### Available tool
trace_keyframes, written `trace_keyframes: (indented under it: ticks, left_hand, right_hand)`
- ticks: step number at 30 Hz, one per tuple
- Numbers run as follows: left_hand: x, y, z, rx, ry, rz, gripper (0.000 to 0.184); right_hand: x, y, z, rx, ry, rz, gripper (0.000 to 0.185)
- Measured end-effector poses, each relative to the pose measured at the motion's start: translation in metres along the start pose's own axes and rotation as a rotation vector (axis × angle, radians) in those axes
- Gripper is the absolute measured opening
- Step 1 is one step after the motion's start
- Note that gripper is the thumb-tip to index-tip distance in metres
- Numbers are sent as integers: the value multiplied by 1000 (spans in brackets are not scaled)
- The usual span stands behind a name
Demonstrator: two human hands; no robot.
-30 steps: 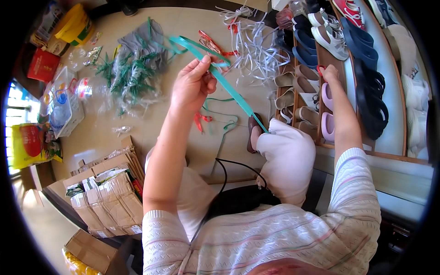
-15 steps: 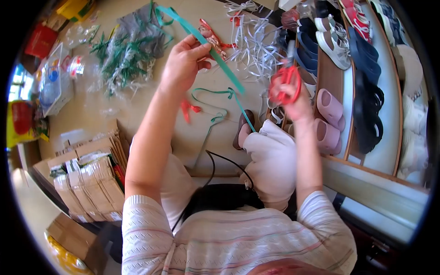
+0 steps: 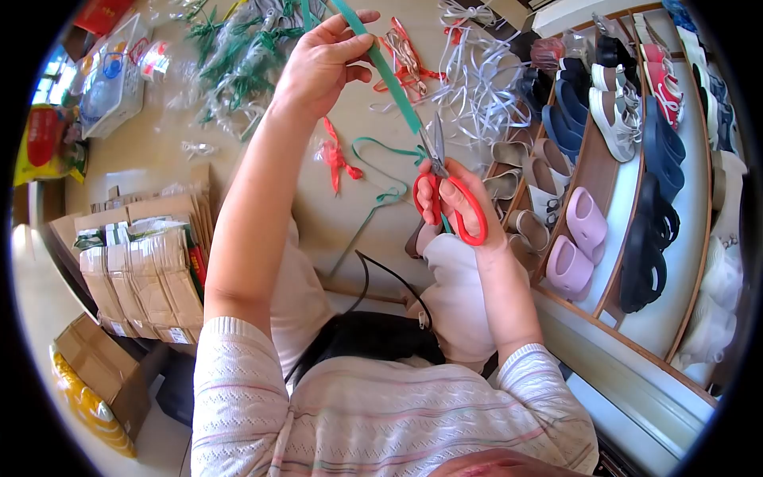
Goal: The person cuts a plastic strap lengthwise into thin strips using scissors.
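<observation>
Strap (image 3: 395,89): green, slanting down from hand to scissors (image 3: 438,163), above the floor (image 3: 324,222).
Left hand (image 3: 319,67): thumb and fingers clamped on the strap.
Right hand (image 3: 462,203): fingers wrapped round the scissors' red handles.
Blades (image 3: 439,143): parted, at the strap's lower end (I cannot tell whether it lies between them).
Floor: green cord (image 3: 391,194) near a red strip (image 3: 335,159); white strips (image 3: 481,86) farther off.
Rack (image 3: 586,163): right of the scissors, holding pink slippers (image 3: 586,222) among other shoes (image 3: 613,123).

red-handled scissors (image 3: 438,165); blades slightly parted, tips forward | green strip (image 3: 393,79); flat, slanting, lower end at the blades
</observation>
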State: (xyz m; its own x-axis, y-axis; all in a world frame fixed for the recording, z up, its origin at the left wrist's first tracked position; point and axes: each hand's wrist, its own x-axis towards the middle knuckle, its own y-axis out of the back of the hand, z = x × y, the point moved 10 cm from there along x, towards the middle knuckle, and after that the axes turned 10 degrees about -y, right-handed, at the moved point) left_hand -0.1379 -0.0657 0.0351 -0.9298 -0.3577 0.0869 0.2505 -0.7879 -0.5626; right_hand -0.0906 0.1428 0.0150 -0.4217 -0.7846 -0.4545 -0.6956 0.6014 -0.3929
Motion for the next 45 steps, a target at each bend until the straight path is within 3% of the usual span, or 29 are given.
trace_keyframes:
  ticks: [45]
  left_hand:
    - [-5,-23,-7,21,7,-47,32]
  right_hand:
    - [-2,0,7,-53,-16,60,34]
